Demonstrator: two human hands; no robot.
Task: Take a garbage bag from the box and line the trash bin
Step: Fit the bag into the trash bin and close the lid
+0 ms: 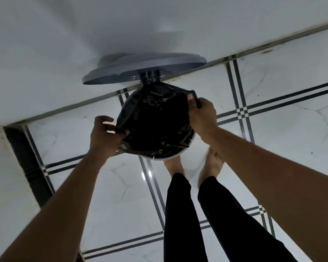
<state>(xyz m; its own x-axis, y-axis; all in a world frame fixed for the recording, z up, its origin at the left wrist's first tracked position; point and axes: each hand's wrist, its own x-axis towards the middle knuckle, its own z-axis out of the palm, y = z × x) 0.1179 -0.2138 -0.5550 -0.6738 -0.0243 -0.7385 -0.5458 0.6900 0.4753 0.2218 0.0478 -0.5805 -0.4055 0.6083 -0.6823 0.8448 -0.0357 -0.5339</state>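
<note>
A round white trash bin (166, 157) stands on the floor against the wall, with its grey lid (142, 68) tipped up and back. A black garbage bag (155, 120) fills the bin's mouth, its edge stretched over much of the rim. My left hand (104, 136) pinches the bag's edge at the bin's left side. On the right side, my right hand (202, 115) grips the bag's edge and holds it over the rim. The garbage bag box is not in view.
A white wall (121, 25) runs behind the bin. The floor is glossy white tile (282, 120) with dark stripe borders. My bare feet (212, 163) and dark trouser legs stand just in front of the bin. A dark strip (25, 157) runs along the left wall.
</note>
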